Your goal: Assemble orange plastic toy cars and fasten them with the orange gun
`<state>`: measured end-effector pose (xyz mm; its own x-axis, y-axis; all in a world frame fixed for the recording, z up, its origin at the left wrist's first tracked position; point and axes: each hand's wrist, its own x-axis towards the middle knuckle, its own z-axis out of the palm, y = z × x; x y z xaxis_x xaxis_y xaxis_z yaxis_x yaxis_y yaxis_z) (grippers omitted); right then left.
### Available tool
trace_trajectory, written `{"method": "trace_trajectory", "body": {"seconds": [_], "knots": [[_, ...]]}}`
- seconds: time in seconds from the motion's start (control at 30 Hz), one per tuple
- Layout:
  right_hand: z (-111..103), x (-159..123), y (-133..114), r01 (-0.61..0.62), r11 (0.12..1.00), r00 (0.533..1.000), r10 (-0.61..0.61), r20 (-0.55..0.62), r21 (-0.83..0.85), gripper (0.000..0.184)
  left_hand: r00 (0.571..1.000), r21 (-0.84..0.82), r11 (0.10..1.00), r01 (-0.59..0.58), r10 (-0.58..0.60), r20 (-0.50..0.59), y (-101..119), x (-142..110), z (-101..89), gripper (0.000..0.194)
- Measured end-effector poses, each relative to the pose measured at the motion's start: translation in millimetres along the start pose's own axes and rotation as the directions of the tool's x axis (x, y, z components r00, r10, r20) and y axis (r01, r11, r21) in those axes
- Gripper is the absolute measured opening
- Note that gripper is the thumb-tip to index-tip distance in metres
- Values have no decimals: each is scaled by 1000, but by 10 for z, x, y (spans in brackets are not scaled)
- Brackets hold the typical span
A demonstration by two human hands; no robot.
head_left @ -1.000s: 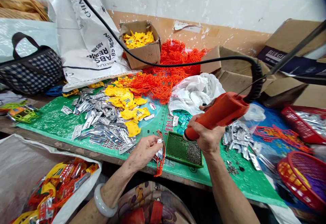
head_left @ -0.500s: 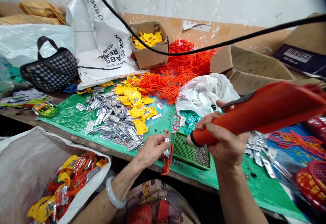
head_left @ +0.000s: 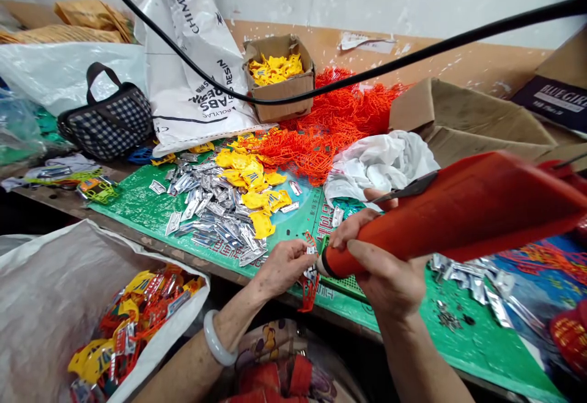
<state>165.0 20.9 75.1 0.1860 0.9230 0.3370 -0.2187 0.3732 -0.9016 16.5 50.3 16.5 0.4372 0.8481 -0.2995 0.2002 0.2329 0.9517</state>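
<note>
My left hand [head_left: 287, 266] pinches an orange plastic frame with a silver plate [head_left: 310, 287] upright at the table's front edge. In my right hand [head_left: 389, 274] is an electric screwdriver [head_left: 426, 216] with a red covering, its fingers wrapped round the front end. The pale nose of the screwdriver meets the silver plate beside my left fingertips; the bit itself is too small to make out. Under the screwdriver, a green tray [head_left: 348, 285] is mostly hidden. Left of it lie a heap of silver plates [head_left: 206, 222] and several yellow plastic parts [head_left: 250, 173].
A white sack [head_left: 151, 256] of assembled parts hangs open at the lower left. Behind are a carton [head_left: 284, 100] of yellow parts, orange frames [head_left: 316, 140], a white plastic bag [head_left: 376, 167] and a large carton [head_left: 477, 115]. A black cable [head_left: 367, 79] crosses the view.
My right hand has brought the screwdriver left, off the green tray and onto the piece in my left hand. The view has shifted slightly, and the left hand keeps its grip.
</note>
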Motion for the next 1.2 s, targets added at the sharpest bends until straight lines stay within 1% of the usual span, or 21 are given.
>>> {"method": "trace_trajectory", "body": {"seconds": [0.13, 0.23, 0.37, 0.5, 0.6, 0.67, 0.73, 0.87, 0.97, 1.07, 1.13, 1.2], "knots": [[-11, -5, 30, -16, 999, 1000, 16, 12, -45, 5, 1000, -6, 1000, 8, -8, -8, 2, -6, -2, 18], [-2, 3, 37, -8, 997, 1000, 8, -3, -78, 5, 1000, -23, 1000, 11, -12, -9, -4, -17, 5, 18], [14, 18, 41, 7, 992, 999, -11, -31, -126, 13, 1000, -57, 998, 15, -17, -22, -36, -14, 38, 18], [15, 20, 55, 9, 988, 1000, -5, 24, -154, 17, 1000, -114, 993, -9, 6, -29, -68, 2, 86, 18], [26, 8, 58, 8, 991, 999, -1, 48, -131, 31, 999, -152, 988, -25, 19, -39, -76, 0, 113, 19], [35, -4, 57, 13, 992, 998, -6, 58, -126, 38, 999, -187, 982, -15, 8, -41, -83, -4, 126, 19], [38, -15, 59, 21, 992, 997, -11, 80, -127, 40, 999, -219, 976, -2, -7, -38, -96, -8, 138, 18], [27, -31, 82, 31, 992, 994, -19, 105, -118, 36, 997, -263, 965, 27, -47, -69, -120, -17, 152, 16], [11, -47, 94, 38, 996, 995, -29, 96, -86, 36, 993, -286, 957, 38, -68, -94, -99, -42, 132, 18], [-14, -57, 63, 53, 998, 995, -50, 92, -27, 40, 993, -279, 959, 42, -70, -92, -46, -84, 79, 21], [-35, -37, 11, 61, 998, 997, -61, 49, -5, 45, 994, -250, 967, 47, -70, -83, -16, -110, 38, 23], [-58, 17, -53, 74, 997, 997, -74, -34, -15, 52, 995, -230, 972, 51, -70, -75, -6, -127, 4, 25]]}}
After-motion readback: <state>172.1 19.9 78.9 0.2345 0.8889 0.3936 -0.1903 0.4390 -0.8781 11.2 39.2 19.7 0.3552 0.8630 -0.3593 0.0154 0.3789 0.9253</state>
